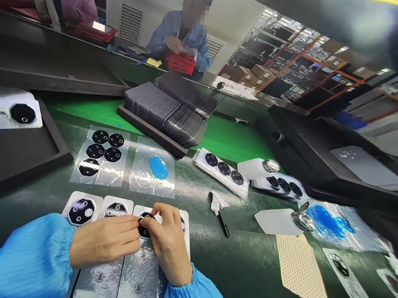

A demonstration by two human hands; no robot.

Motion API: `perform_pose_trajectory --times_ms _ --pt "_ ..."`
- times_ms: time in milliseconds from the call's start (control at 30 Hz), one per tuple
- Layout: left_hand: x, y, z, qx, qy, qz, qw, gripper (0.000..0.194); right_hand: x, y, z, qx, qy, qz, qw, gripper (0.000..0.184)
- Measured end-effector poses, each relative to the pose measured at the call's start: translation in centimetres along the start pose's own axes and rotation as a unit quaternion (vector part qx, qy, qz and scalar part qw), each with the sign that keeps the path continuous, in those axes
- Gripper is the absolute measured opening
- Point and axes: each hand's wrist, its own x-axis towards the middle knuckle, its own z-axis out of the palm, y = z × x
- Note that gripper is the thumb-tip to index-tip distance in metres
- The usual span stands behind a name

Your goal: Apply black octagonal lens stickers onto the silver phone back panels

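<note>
My left hand (105, 244) and my right hand (167, 244), both in blue sleeves, meet over a silver phone back cover (139, 277) lying on the green mat. Their fingertips pinch a small black octagonal camera-lens piece (144, 224) at the top of that cover. To the left lie two more covers side by side, one (81, 211) with a black lens piece fitted and one (116, 209) partly under my left hand. A clear sheet (101, 156) carrying several black lens pieces lies just beyond them.
A clear film with a blue patch (155, 170) lies beside the sheet. Black trays hold stacked covers (175, 110). Strips of lens pieces (223, 170), tweezers (221, 217), round metal weights (302, 219) and a dotted pad (302, 273) lie at right. Two other people work beyond the belt.
</note>
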Motion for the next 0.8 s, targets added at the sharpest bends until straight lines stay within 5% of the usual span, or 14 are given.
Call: perform_pose_trajectory --times_ms 267,367,467,800 --pt "0.0 0.0 0.0 -0.001 -0.005 -0.001 1.000 0.025 0.4 0.9 -0.2 0.102 0.031 0.061 0.992 0.019" --pt "0.0 0.0 0.0 -0.017 -0.006 -0.002 1.000 0.028 0.4 1.4 -0.8 0.238 0.113 0.166 0.950 0.015" --pt "0.0 0.0 0.1 -0.030 -0.004 -0.010 0.999 0.028 0.3 1.3 -0.9 0.336 0.142 0.199 0.910 0.024" --pt "-0.1 0.3 -1.3 -0.038 0.027 -0.027 0.999 0.021 -0.7 1.6 -0.5 0.286 0.191 0.200 0.917 0.035"
